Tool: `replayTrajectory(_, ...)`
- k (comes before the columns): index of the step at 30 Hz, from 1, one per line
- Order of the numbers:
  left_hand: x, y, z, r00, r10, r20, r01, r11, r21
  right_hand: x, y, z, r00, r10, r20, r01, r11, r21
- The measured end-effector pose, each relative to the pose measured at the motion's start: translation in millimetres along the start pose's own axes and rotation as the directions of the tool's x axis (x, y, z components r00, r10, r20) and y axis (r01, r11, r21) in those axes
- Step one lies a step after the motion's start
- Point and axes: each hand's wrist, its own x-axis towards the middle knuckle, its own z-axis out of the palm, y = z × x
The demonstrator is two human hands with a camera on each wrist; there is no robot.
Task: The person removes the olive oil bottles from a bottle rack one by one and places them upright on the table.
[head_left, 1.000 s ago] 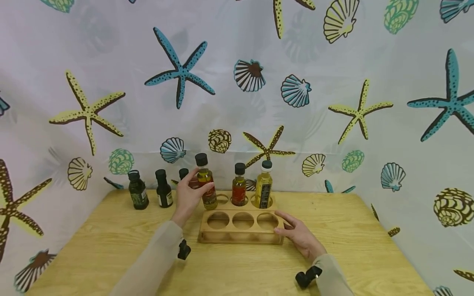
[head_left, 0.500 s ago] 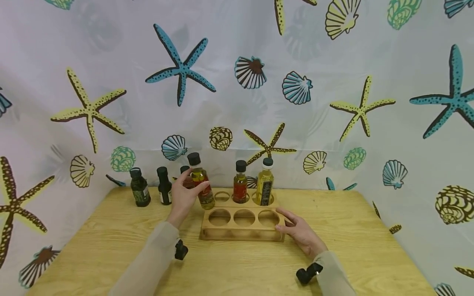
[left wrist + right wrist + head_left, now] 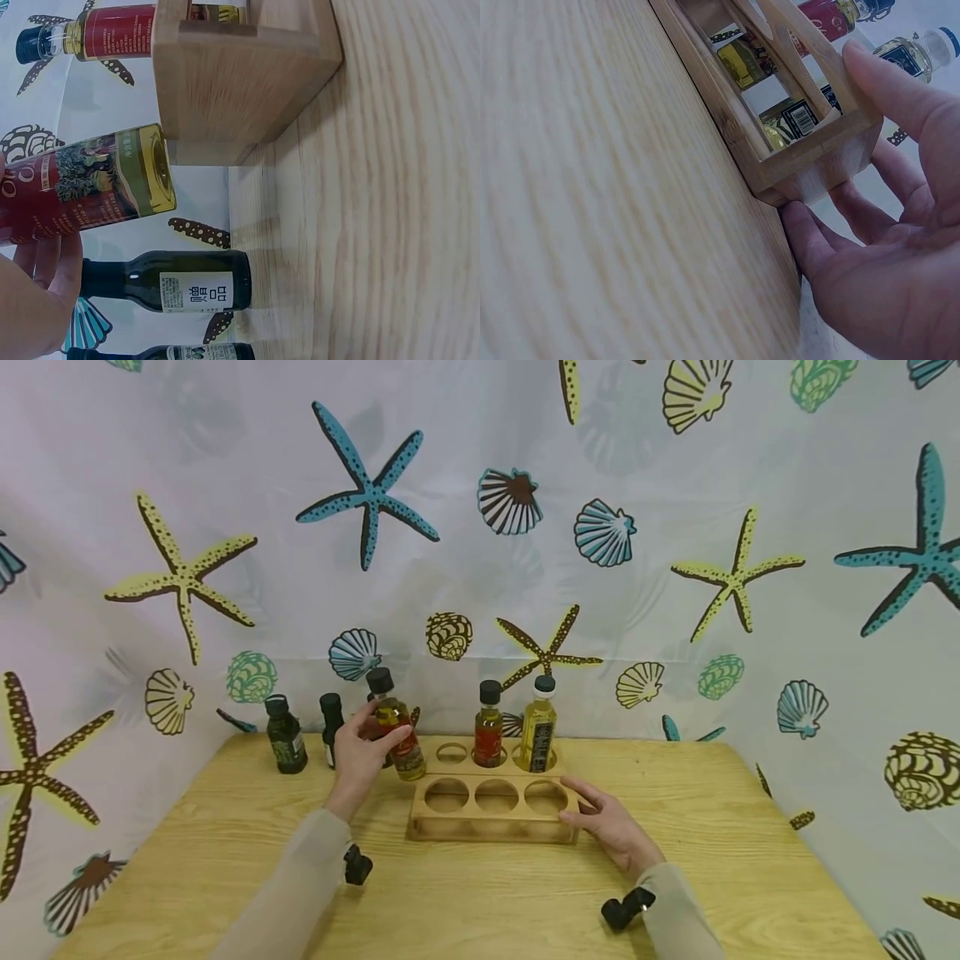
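Farthest out, well to the left of the left hand, stands a dark green bottle with a black cap [image 3: 287, 743]; a slimmer dark bottle [image 3: 330, 717] stands just behind that hand. The left hand [image 3: 362, 760] holds a red-labelled oil bottle [image 3: 402, 745] between thumb and fingers, on the hand's right side. The bottle's long axis is tilted: black cap up and leaning left, base down and right, close by the left end of a two-tier wooden rack [image 3: 491, 829]; whether they touch is hard to tell. The left hand is the nearer to the rack's unfilled back-left hole, which lies to its right. Farther right of that hand, in the back row, sit a smaller red-labelled bottle [image 3: 488, 739] and a clear bottle of yellow oil [image 3: 536, 735]. Last, the right hand [image 3: 615, 831] grips the rack's right end, thumb and forefinger apart.
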Motion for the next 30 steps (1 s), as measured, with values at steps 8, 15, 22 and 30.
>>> replayTrajectory(8, -0.1, -2.6, -8.4, 0.999, 0.031, 0.015, -0.031, 1.000, 0.004, 1, 1, 0.2, 1.000, 0.001, 0.008, -0.001, 1.000, 0.004)
replayTrajectory(15, -1.7, -7.7, -17.0, 0.997, 0.055, 0.045, -0.055, 0.998, -0.003, 2, 1, -1.5, 1.000, 0.004, 0.018, -0.004, 1.000, 0.001)
replayTrajectory(22, -1.0, -9.0, -22.3, 0.998, 0.053, 0.046, -0.053, 0.999, -0.008, 1, 1, -1.5, 1.000, 0.001, 0.012, -0.001, 1.000, -0.016)
replayTrajectory(30, -1.9, -15.3, -29.6, 0.998, 0.006, 0.055, -0.009, 0.999, 0.045, 0, -3, 0.1, 1.000, 0.005, 0.009, -0.004, 1.000, -0.016)
